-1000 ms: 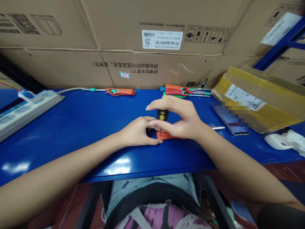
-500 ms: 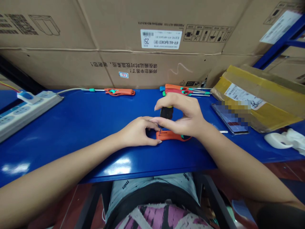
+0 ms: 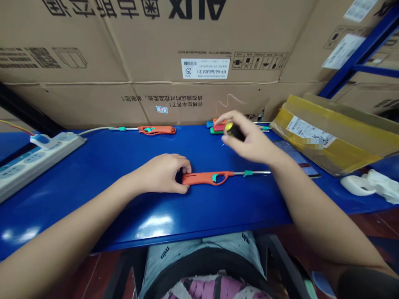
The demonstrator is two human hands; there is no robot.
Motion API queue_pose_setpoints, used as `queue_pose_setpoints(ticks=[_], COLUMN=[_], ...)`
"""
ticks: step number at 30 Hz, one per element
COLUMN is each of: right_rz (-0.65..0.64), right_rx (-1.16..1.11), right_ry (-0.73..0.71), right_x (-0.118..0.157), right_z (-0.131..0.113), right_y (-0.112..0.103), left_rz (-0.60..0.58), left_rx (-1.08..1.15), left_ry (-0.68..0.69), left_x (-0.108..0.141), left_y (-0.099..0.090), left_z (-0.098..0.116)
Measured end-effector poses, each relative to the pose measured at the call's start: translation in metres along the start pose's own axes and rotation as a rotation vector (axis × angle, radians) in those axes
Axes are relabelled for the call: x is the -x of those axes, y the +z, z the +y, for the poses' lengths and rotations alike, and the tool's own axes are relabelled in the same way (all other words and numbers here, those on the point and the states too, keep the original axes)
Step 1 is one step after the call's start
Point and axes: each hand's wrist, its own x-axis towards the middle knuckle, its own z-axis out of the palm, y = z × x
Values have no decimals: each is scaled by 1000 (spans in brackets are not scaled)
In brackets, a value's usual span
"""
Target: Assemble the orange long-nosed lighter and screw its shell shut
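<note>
An orange long-nosed gas lighter [image 3: 202, 178] with a green trigger lies on the blue table, its metal tube pointing right. My left hand [image 3: 163, 174] grips its butt end, thumb on the near side and fingers on the far side. Above the table, my right hand [image 3: 252, 139] is closed round a screwdriver with a black and yellow handle [image 3: 233, 131]. The screwdriver's shaft is hard to make out. Just behind that hand lie several lighters [image 3: 217, 129] in blue, orange, red and green, partly hidden by it.
Another orange lighter [image 3: 158, 130] lies at the back left, near a white power strip [image 3: 40, 160]. On the right are a yellow-taped carton [image 3: 336, 137], a phone [image 3: 308, 168] partly behind my forearm, and a white object [image 3: 357, 185]. Large cardboard boxes [image 3: 149, 45] wall the back.
My right hand has lifted the screwdriver off the lighter and moved it up and right. The lighter, with my left hand on it, now appears further left. The head view has tilted up.
</note>
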Motion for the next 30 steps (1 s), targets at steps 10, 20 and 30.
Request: queue_pose_setpoints(ticks=[10,20,30], right_rz=[-941,-925,-322], right_rx=[125,133,428], right_ry=[382,319,277], right_x=[0,0,0], right_z=[19,22,26], right_y=[-3,-1,4], left_rz=[26,104,254], left_rx=[154,337,619], left_ry=[20,-18,-235], left_x=[-9,-8,-29], left_y=[24,18,24], left_z=[3,-18,-37])
